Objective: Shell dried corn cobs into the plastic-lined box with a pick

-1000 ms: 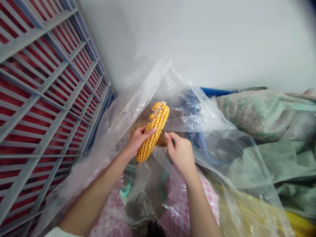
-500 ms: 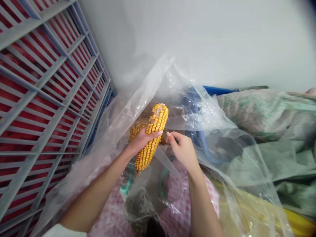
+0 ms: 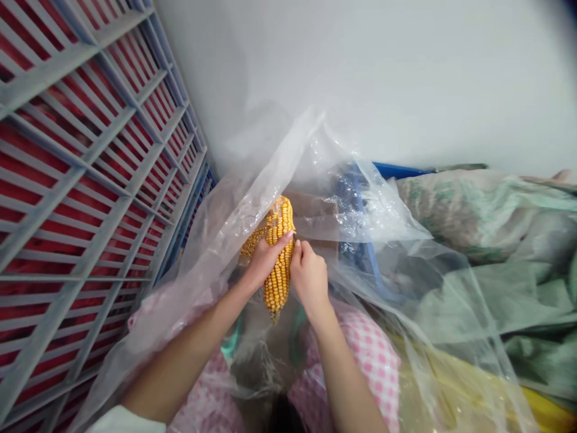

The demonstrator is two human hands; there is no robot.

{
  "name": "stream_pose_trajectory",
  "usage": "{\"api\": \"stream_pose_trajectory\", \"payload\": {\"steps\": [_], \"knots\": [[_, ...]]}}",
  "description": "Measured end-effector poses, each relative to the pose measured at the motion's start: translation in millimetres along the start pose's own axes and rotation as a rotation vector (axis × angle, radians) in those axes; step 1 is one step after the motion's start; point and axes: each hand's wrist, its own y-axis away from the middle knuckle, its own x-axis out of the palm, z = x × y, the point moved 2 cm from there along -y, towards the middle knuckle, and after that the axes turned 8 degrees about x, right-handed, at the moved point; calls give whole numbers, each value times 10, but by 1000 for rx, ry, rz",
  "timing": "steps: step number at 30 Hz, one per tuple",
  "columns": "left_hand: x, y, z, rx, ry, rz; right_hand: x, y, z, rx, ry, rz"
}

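Note:
A yellow corn cob (image 3: 277, 282) stands nearly upright in front of me, its kernels stripped from a patch near the top. My left hand (image 3: 265, 260) is wrapped around its middle, thumb lying across the front. Against the cob's right side, my right hand (image 3: 310, 273) is closed on a thin, dark-shafted tool (image 3: 294, 237), perhaps a small screwdriver. Only a bit of the shaft shows; its handle is hidden in my fist. Loose corn kernels (image 3: 252, 242) lie in a heap behind my left hand, on a clear plastic sheet (image 3: 225, 234) spread around my lap.
A tall grey plastic crate (image 3: 103, 144) with red behind its slats rises at the left. A blue crate (image 3: 367, 240) stands behind the plastic at the right. Beyond it lie whitish woven sacks (image 3: 469, 210) and something yellow (image 3: 545, 412). A pale wall (image 3: 360, 72) closes off the back.
The cob has swung from a rightward tilt to nearly upright. My right hand has moved left and down, up against the cob, and the tool's green handle no longer shows.

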Motion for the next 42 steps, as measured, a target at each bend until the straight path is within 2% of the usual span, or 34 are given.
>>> {"api": "stream_pose_trajectory", "payload": {"steps": [3,5,8,10,12,15,18,21,24,28,31,36,39,42], "knots": [[-54,-12,-16,-104,44,12,-118,-92,-44,-97,14,15],[-87,-8,-47,-191,60,19,-196,-159,-98,-133,-123,72],[-119,4,-90,-257,55,28,-251,-219,-191,-22,-473,244],[-126,3,-94,-252,49,34,-265,-219,-231,63,-583,294],[-127,-6,-74,-235,41,40,-293,-197,-238,30,-480,215],[-121,-24,-40,-162,-2,33,-332,-153,-199,-89,-110,10],[-84,-22,-25,-74,-79,54,-303,-125,-143,-59,195,-111],[-19,-8,-2,37,-197,63,-184,-81,-58,2,367,-126],[9,-4,47,139,-368,-38,-35,3,45,-21,440,-43],[-38,-51,88,189,-563,-149,-1,100,102,-103,486,57],[-84,-106,54,151,-486,-146,-149,83,33,-130,436,74],[-75,-112,-54,104,-293,-33,-491,-72,-178,-90,100,40],[-46,-75,-68,107,-246,37,-555,-130,-232,-133,-51,97],[-24,-51,-40,75,-237,103,-548,-143,-246,-136,-85,132]]}}
